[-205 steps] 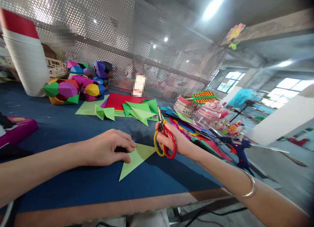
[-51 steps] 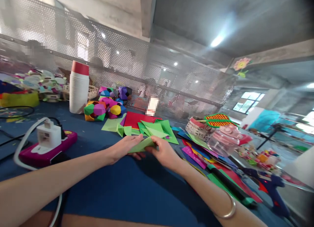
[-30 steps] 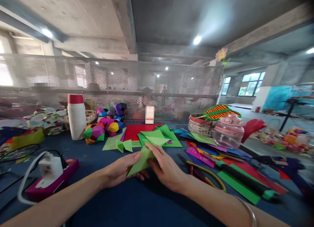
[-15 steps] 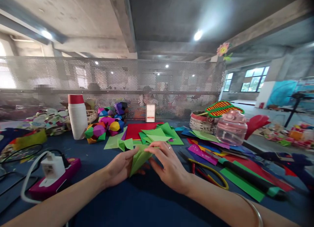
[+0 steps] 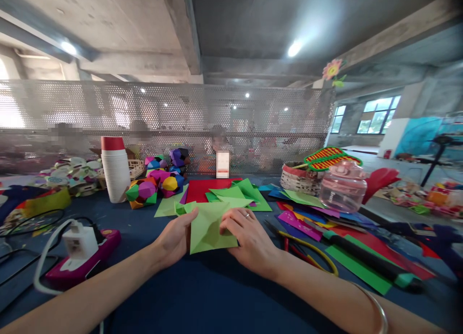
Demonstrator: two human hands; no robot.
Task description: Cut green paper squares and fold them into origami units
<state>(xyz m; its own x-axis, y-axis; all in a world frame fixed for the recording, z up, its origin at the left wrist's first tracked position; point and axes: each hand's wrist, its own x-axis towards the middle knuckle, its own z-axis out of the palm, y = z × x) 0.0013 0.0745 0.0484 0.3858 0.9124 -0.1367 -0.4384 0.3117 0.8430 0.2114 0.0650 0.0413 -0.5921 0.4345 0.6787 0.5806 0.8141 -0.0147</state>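
Light-green sheet: spreading open toward the camera, where half a second ago it was showing as a narrow folded wedge; creases are now running across its face.
Sheet's place: it is standing tilted above the blue table, between both hands and partly covering the pile of green papers behind.
Left hand: pinching the sheet's left edge, thumb lying on the near face, the other fingers mostly hiding behind.
Right hand: curling half closed around the right edge, fingertips touching the near face; how firmly it is gripping, I cannot tell.
Scissors: lying just beside the right forearm, their yellow and red handles partly hiding behind it.
Black-and-green tool: resting across coloured papers farther right.
Purple power strip: sitting beyond the left forearm, carrying a white adapter.
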